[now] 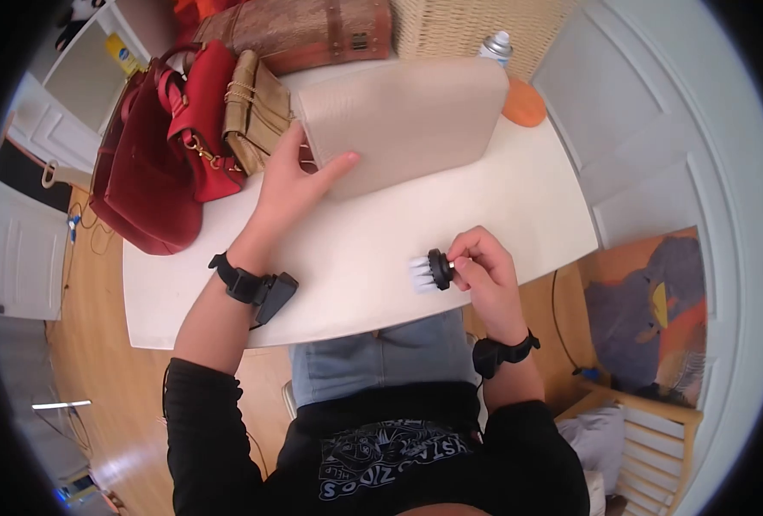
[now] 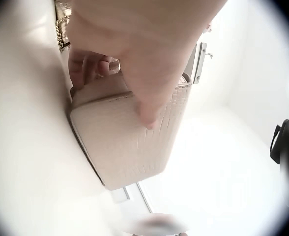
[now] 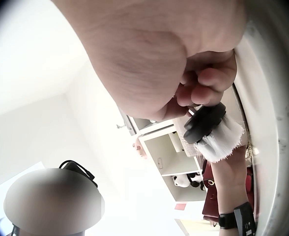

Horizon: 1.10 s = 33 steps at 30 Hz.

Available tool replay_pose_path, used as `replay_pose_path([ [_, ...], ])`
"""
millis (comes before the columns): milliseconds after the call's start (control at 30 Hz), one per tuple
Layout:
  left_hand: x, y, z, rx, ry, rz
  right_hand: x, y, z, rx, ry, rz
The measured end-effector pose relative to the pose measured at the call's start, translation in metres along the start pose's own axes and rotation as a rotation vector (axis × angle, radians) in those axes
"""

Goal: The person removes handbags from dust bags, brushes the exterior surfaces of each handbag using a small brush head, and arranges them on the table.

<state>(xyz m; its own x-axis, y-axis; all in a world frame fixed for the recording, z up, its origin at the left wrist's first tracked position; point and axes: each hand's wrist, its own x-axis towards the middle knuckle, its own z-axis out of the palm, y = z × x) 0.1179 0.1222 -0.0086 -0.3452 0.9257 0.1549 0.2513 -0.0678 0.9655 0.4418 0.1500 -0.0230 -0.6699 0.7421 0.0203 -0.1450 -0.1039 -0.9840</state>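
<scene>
A beige handbag with a crocodile-like texture stands on the white table. My left hand grips its left side, the thumb lying on the front face and the other fingers at the side, partly hidden. In the left wrist view the thumb presses the textured panel of the handbag. Near the table's front edge, my right hand pinches the short shank of a round brush. The brush has a black base and white bristles, which point left in the head view, apart from the bag.
At the left stand a dark red bag, a red handbag and a gold bag with a chain. Behind are a brown trunk and a woven basket. A spray can and an orange object sit at the back right.
</scene>
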Motion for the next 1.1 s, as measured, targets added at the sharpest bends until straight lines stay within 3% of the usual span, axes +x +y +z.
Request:
replay_pose_path([
  [133, -0.01, -0.001, -0.004, -0.006, 0.121, 0.021, 0.024, -0.031, 0.009, -0.009, -0.068, 0.106],
  [267, -0.017, -0.004, -0.009, 0.024, 0.224, 0.134, 0.086, -0.09, -0.002, -0.309, -0.097, -0.219],
  [367, -0.019, -0.002, -0.008, -0.027, 0.2, 0.096, 0.145, -0.102, -0.017, -0.339, -0.029, -0.395],
  [500, -0.017, -0.016, -0.006, 0.017, 0.244, 0.159, 0.186, -0.061, -0.053, -0.143, 0.11, -0.538],
  [567, -0.019, -0.015, -0.007, 0.064, 0.162, 0.155, 0.194, -0.024, -0.078, -0.036, 0.288, -0.573],
  [600, -0.02, -0.015, -0.007, 0.064, 0.153, 0.133, 0.205, -0.009, -0.099, 0.078, 0.343, -0.517],
  [700, -0.022, -0.012, -0.003, -0.093, 0.092, -0.009, 0.201, -0.024, -0.085, 0.229, 0.417, -0.331],
  [867, -0.021, -0.015, -0.008, -0.12, 0.038, 0.07, 0.21, -0.02, -0.106, 0.137, 0.332, -0.155],
  [967, -0.023, -0.012, -0.005, -0.203, 0.062, 0.064, 0.204, -0.028, -0.09, 0.115, 0.338, -0.072],
  [1100, -0.021, -0.012, -0.009, -0.06, 0.101, 0.161, 0.204, -0.03, -0.098, 0.154, 0.339, -0.105],
])
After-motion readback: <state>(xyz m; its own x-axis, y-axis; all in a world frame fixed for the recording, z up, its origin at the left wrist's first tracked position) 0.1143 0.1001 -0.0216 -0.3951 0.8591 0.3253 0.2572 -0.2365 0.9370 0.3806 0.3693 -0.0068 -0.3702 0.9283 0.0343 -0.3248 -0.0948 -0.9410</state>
